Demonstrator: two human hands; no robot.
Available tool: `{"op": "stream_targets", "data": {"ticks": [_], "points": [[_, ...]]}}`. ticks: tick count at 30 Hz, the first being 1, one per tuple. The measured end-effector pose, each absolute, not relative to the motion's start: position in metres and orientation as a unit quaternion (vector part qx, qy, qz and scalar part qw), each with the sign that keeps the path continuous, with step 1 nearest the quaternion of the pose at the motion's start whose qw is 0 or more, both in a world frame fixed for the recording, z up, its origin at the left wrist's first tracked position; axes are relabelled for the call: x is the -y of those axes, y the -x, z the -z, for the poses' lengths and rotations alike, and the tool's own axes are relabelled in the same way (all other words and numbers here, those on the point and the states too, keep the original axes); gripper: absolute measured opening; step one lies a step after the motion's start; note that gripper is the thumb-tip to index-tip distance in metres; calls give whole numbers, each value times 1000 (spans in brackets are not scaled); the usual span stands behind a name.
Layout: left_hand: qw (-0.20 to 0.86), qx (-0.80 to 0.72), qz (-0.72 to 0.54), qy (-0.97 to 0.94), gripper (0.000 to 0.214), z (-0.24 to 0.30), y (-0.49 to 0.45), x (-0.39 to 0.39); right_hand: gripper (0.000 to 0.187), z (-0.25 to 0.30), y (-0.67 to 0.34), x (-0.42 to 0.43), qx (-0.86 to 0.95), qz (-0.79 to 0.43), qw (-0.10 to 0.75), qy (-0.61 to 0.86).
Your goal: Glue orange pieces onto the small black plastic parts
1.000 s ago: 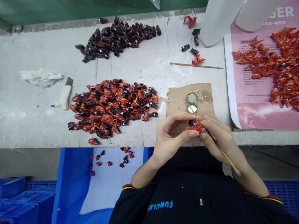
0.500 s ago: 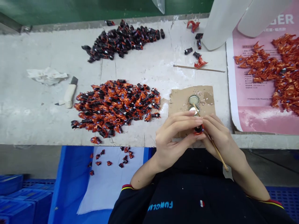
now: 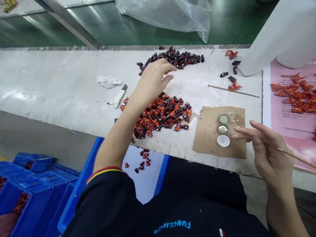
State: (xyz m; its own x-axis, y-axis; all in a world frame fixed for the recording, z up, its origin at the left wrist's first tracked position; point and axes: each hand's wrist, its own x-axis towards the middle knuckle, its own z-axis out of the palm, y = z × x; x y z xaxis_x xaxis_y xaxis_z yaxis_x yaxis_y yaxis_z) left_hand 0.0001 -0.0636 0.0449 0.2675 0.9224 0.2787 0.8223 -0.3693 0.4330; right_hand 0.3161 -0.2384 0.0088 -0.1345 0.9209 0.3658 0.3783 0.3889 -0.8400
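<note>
My left hand [image 3: 158,74] is stretched over the near edge of a pile of small dark hollow parts [image 3: 184,58]. Its thumb and fingers are apart, and no part shows between them. Closer to me lies a mixed heap of orange-and-black pieces [image 3: 160,113], partly hidden by my left forearm. My right hand [image 3: 269,148] grips a thin wooden stick [image 3: 292,154], whose shaft points out to the right. Beside its fingertips is a cardboard piece [image 3: 206,141], bearing two bottle caps [image 3: 223,119] and a small white round lid [image 3: 223,141].
A second thin stick [image 3: 234,91] lies near a few loose parts [image 3: 224,74]. Orange pieces [image 3: 301,95] cover a pink sheet [image 3: 278,115] at the right. A cutter with a wrapped handle [image 3: 119,97] and crumpled tissue [image 3: 108,81] lie left. Blue bins [image 3: 34,187] stand below.
My hands have parted from the small black-and-red piece they held together. The left went up and left to the dark pile; the right moved right, keeping the stick. The view has shifted left.
</note>
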Motion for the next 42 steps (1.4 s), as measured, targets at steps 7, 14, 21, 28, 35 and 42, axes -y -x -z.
{"op": "stream_targets", "data": {"ticks": [7, 14, 21, 28, 35, 42], "points": [[139, -521, -162, -826, 28, -5, -17, -48, 33, -12, -323, 240, 704, -273, 467, 459], [274, -433, -289, -808, 8, -26, -28, 38, 28, -12, -324, 234, 707, -200, 502, 456], [533, -401, -457, -589, 13, -34, -54, 184, 30, -1, -315, 232, 710, -274, 493, 423], [635, -383, -536, -402, 19, -9, -79, 227, 23, -1, -310, 239, 655, -284, 538, 448], [682, -350, -533, -358, 31, 1, -103, 242, 18, -5, -295, 241, 521, -280, 631, 502], [686, -363, -505, -378, 27, 3, -113, 245, 16, -3, -287, 232, 484, -250, 669, 506]]}}
